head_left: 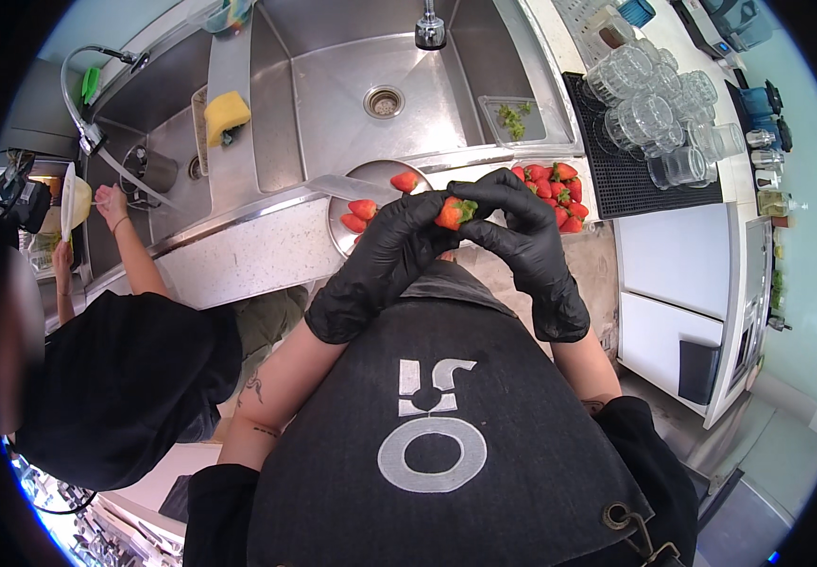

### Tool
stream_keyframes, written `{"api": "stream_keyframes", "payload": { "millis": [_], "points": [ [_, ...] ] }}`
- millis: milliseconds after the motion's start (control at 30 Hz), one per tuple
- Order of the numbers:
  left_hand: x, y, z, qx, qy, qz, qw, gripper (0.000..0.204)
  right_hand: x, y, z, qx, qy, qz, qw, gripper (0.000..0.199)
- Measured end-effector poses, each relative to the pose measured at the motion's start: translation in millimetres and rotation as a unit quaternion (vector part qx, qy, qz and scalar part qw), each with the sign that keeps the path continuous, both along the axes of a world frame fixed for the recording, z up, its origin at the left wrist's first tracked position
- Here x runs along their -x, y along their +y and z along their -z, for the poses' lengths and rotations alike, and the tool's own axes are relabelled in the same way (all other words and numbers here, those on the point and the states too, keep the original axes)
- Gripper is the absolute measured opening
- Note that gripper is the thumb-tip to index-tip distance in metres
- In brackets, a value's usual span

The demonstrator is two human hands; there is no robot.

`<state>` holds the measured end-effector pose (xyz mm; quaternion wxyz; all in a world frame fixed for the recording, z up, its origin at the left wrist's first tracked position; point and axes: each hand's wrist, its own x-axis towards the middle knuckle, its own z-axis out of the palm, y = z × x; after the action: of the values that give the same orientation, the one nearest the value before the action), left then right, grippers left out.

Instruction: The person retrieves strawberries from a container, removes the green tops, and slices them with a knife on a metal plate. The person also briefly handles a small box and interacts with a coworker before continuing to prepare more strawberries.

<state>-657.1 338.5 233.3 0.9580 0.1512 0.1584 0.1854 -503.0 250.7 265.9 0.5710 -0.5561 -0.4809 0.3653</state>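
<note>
Both my hands wear black gloves and meet over the counter edge. A red strawberry [451, 214] with a green leafy top is pinched in my left hand [385, 246]. My right hand [519, 236] has its fingers closed at the leafy end. Under and beyond my left hand, a round metal bowl [340, 238] holds several strawberries [362, 209]. A flat, pale, blade-like thing [344, 187] lies across the bowl's rim; its other end is hidden behind my left hand. Beyond my right hand is a pile of whole strawberries [559, 194].
Ahead is a steel sink [333, 94] with a faucet [430, 30] and a clear container of green leaves [514, 121]. Glass mugs [649, 118] stand on a black mat [621, 184] at right. A yellow cloth [226, 115] lies left. A co-worker [134, 369] stands close at left, hands at another sink.
</note>
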Motion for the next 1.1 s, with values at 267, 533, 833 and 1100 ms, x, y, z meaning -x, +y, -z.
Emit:
{"api": "stream_keyframes", "payload": {
  "millis": [267, 533, 833, 1100],
  "points": [
    [-1, 1, -10, -0.079, 0.038, 0.028, 0.996, 0.036, 1, 2, 4, -0.014, -0.011, 0.043, 0.999, 0.020],
    [-2, -1, -8, -0.312, 0.146, 0.049, 0.938, 0.034, 12, 2, 5, 0.017, 0.091, 0.055, 0.994, 0.011],
    [11, 0, 1, -0.222, 0.143, 0.086, 0.961, 0.030, 4, 2, 1, 0.026, 0.169, 0.130, 0.977, 0.009],
    [11, 74, 74, -0.739, 0.369, -0.045, 0.562, 0.045, -108, 31, 69, 0.083, -0.167, 0.201, 0.962, 0.017]
  ]
}}
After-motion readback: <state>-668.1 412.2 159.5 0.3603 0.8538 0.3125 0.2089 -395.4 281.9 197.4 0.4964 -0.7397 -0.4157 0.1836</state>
